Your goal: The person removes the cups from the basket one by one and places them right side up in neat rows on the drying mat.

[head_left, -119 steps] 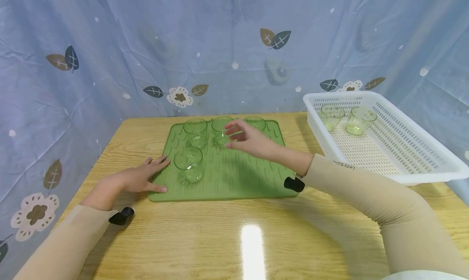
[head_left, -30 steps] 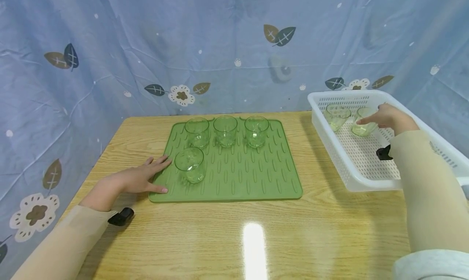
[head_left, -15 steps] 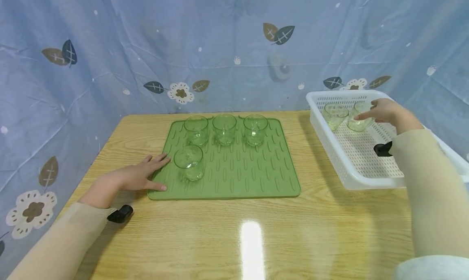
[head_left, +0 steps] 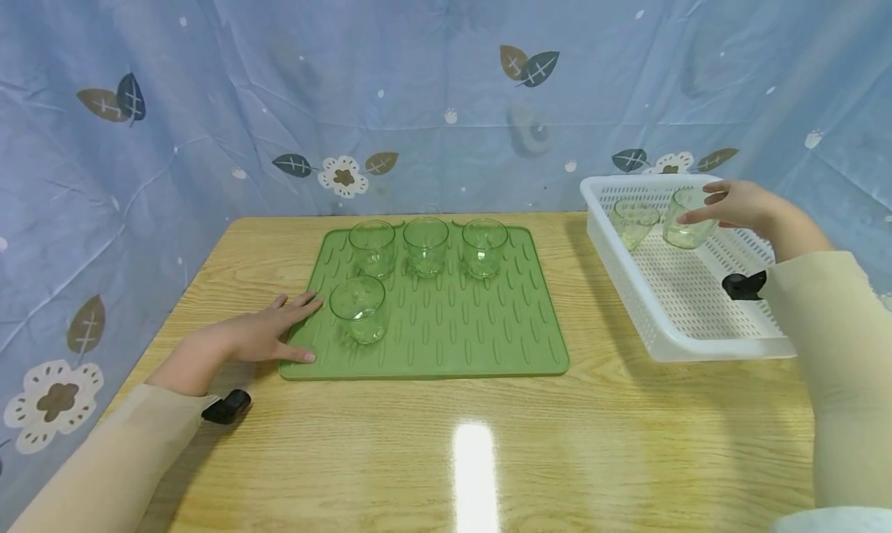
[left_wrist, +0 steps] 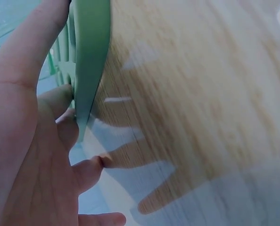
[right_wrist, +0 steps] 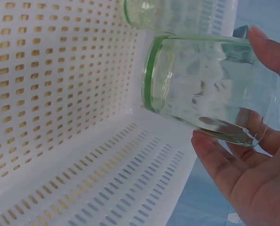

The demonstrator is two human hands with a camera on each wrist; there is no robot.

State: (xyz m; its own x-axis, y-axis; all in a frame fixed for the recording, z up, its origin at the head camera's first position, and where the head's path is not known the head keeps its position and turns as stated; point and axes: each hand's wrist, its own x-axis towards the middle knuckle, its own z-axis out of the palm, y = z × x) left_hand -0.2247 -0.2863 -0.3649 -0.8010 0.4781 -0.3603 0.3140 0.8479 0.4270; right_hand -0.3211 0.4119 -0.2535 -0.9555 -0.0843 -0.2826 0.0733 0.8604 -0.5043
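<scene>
My right hand (head_left: pixel 749 208) grips a pale green drinking glass (head_left: pixel 686 227) by its upper part, thumb on one side and fingers on the other. In the right wrist view this glass (right_wrist: pixel 196 84) stands out above the floor of the white basket. A second glass (head_left: pixel 634 221) leans beside it at the basket's left wall. My left hand (head_left: pixel 261 335) rests with spread fingers on the left edge of the green drying mat (head_left: pixel 474 339). Nearest to it is a glass (head_left: pixel 360 316) at the mat's front left. More glasses (head_left: pixel 427 248) form a row along the mat's back.
The white perforated basket (head_left: pixel 686 349) sits at the right of the wooden table (head_left: pixel 348 448), its rim raised around the glasses. A blue patterned curtain (head_left: pixel 446 161) hangs behind the table and down both sides.
My right hand has gone from the mat's back row to the basket and taken hold of a glass, which has since risen slightly. My left hand has stayed at the mat's edge.
</scene>
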